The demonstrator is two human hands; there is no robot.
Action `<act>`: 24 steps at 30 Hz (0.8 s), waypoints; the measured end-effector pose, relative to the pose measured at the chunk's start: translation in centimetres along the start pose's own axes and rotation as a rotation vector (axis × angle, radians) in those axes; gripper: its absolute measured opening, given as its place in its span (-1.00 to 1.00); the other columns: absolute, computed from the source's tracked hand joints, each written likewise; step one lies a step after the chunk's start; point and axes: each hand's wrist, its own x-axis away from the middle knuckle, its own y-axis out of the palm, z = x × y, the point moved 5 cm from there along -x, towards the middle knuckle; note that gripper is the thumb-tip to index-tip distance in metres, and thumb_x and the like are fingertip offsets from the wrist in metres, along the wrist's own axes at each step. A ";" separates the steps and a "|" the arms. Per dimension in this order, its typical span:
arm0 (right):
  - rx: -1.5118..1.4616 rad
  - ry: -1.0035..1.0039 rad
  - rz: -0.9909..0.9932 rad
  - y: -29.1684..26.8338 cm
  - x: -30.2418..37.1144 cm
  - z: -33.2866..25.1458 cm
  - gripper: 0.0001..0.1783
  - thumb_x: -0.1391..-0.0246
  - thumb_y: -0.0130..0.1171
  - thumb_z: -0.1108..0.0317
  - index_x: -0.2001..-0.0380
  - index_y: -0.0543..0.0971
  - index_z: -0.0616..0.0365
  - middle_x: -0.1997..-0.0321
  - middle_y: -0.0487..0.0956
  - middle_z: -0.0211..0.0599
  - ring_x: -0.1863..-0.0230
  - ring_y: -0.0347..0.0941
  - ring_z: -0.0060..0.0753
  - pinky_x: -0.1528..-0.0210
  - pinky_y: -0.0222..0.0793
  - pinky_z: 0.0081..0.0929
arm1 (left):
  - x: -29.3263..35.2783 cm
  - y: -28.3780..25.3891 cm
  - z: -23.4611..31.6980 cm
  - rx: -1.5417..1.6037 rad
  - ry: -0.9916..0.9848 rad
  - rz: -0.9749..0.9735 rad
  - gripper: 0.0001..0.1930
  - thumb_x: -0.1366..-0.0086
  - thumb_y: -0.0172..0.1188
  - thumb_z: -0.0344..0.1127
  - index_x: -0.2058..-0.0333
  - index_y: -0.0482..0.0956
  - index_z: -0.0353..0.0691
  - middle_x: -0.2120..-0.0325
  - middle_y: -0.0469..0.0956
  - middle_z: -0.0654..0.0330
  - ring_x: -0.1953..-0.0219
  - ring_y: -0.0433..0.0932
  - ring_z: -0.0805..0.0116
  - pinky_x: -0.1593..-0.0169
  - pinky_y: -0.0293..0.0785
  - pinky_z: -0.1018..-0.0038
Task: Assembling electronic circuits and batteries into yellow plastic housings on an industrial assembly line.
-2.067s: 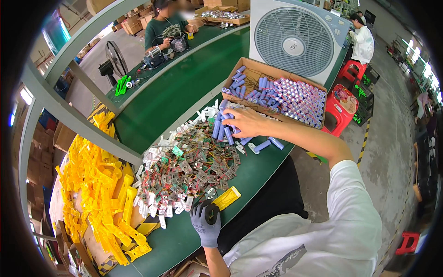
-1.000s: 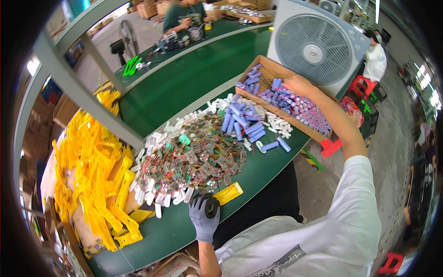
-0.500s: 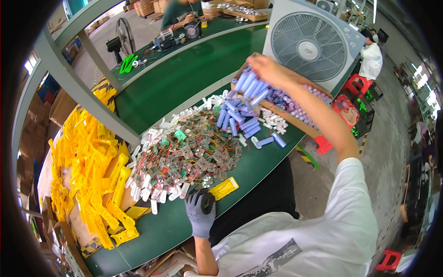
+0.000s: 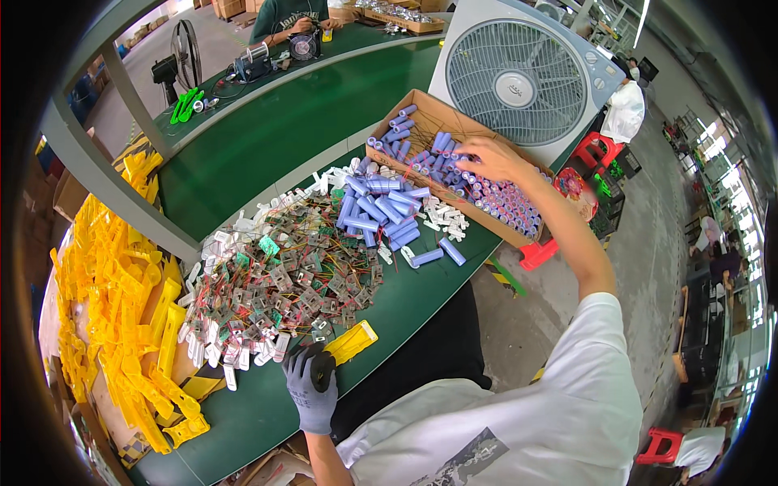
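Observation:
My left hand [image 4: 311,390], in a grey glove with a dark palm, is closed at the near end of a yellow plastic shell [image 4: 353,342] at the table's front edge. Beside it spreads a heap of small circuit boards [image 4: 312,279] with thin wires and white plastic pieces. My bare right hand [image 4: 493,159] reaches into a cardboard box [image 4: 494,228], fingers bent and apart over purple cylindrical battery cells [image 4: 510,198]. Its fingertips touch or nearly touch the cells. More loose cells [image 4: 381,211] lie piled between box and circuit boards.
Yellow plastic shells [image 4: 121,300] are heaped at the left beside a grey metal post [image 4: 121,174]. A box fan [image 4: 519,77] stands behind the cardboard box. Small white pieces [image 4: 446,219] lie before the box. Across the green belt [image 4: 284,113], another person [image 4: 284,24] works.
My right hand has moved from above the loose cells, right and down into the box. Cells that stood bunched beneath it now lie on the pile. The view has shifted; my left hand stays by the shell.

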 end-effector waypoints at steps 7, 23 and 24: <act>0.075 0.057 -0.014 -0.4 3.2 -0.2 -0.65 -0.10 0.12 0.06 0.28 0.49 0.15 0.21 0.50 -0.18 0.12 0.42 -0.06 0.04 0.31 -0.19 | 0.0 0.2 -0.1 0.000 0.007 0.005 -0.73 0.08 0.25 -0.51 0.32 0.50 -0.16 0.20 0.56 0.16 0.09 0.45 0.05 -0.10 0.26 0.16; -0.322 0.200 0.260 -6.1 -2.4 -2.8 -0.53 -0.19 0.05 0.14 0.65 0.46 0.32 0.76 0.28 -0.07 0.73 0.14 -0.43 0.63 0.15 -0.34 | -0.2 0.0 0.1 -0.001 0.035 0.003 -0.73 0.05 0.28 -0.46 0.31 0.53 -0.14 0.18 0.55 0.17 0.09 0.45 0.06 -0.07 0.28 0.18; -0.353 0.165 0.301 -7.6 -3.9 -4.8 -0.53 -0.20 0.04 0.14 0.62 0.47 0.33 0.76 0.29 -0.07 0.73 0.20 -0.42 0.61 0.17 -0.34 | 0.0 -0.1 0.0 -0.004 0.040 -0.014 -0.73 0.05 0.28 -0.46 0.31 0.53 -0.14 0.18 0.55 0.17 0.09 0.45 0.06 -0.07 0.28 0.18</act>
